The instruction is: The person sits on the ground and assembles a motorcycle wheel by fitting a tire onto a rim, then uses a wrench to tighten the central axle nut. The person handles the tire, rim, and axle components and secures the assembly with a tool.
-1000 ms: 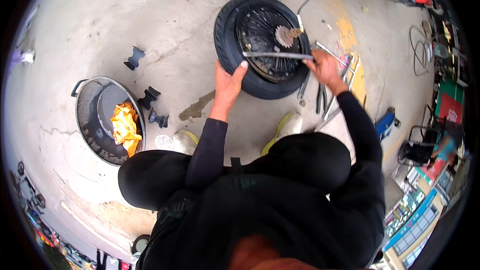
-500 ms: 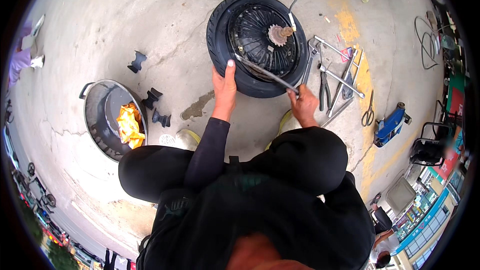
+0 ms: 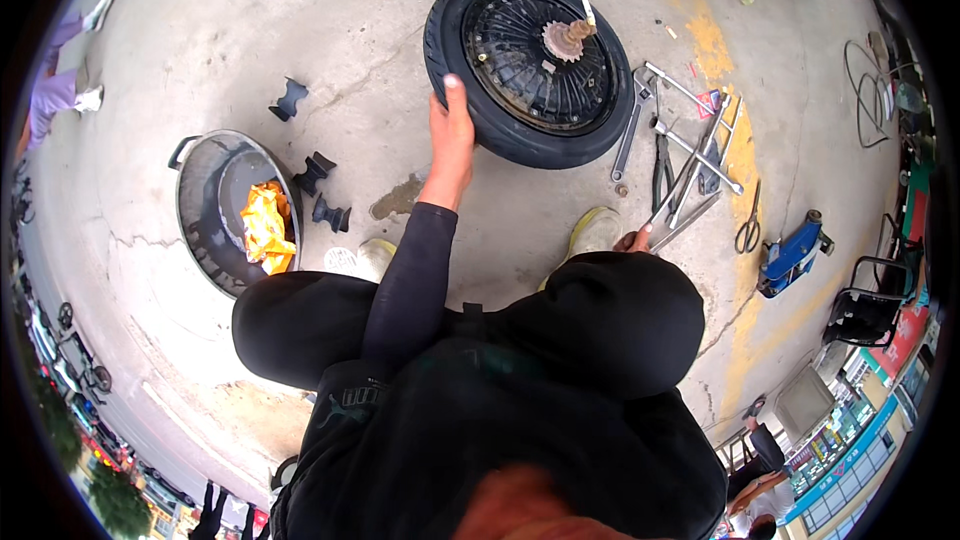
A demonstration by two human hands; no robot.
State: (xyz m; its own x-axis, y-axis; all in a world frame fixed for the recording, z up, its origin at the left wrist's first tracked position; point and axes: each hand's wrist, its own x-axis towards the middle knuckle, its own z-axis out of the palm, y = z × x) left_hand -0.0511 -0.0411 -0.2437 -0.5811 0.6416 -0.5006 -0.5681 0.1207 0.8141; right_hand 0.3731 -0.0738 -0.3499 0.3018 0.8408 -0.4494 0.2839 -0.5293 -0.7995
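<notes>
A black tyre (image 3: 520, 145) sits around a dark spoked-pattern hub (image 3: 500, 60) with a rusty toothed axle end (image 3: 565, 42) and a cable. My left hand (image 3: 452, 140) grips the tyre's near-left edge, thumb on top and the other fingers hidden behind it. The wheel stands tilted on the ground. My right hand (image 3: 632, 241), mostly hidden by my knee, is closed on a slim metal tyre lever (image 3: 668, 202) near the tools. Beside it lie a cross wrench (image 3: 722, 174), pliers (image 3: 661, 168) and a long spanner (image 3: 626, 145).
At left stands a dark basin (image 3: 187, 215) with a crumpled orange item (image 3: 266, 225) inside. Several black spool-shaped pieces (image 3: 289, 98) lie near it. Scissors (image 3: 748, 230) and a blue jack (image 3: 793, 255) lie at right. A person's purple-clothed leg (image 3: 52, 95) shows far left.
My right hand has drawn the lever away from the tyre and down to the right, beside the tools. My left hand keeps its hold on the tyre.
</notes>
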